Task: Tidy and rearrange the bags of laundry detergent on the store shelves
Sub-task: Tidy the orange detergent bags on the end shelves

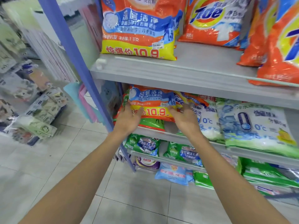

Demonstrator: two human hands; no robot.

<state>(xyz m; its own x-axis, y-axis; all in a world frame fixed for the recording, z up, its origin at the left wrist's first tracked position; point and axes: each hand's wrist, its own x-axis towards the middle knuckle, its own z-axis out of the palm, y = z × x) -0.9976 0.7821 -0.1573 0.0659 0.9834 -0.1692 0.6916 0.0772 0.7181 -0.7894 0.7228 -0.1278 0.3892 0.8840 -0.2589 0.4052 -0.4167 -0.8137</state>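
An orange, blue and yellow detergent bag marked 10.9 [153, 102] sits at the left end of the second shelf, on top of a green and orange bag [151, 124]. My left hand [127, 118] grips its lower left corner and my right hand [184, 117] grips its lower right corner. A matching 10.9 bag [139, 28] stands upright on the top shelf [186, 70]. Orange Tide bags [215, 20] stand to its right, and another Tide bag [281, 50] hangs over the shelf's front edge.
White and green 0°C bags [255, 125] lie right of my hands. Green bags [142, 144] fill the shelf below, with a blue bag [173, 173] lower down. A blue shelf post [77, 62] runs at left. Packaged goods [40, 113] are stacked across the tiled aisle.
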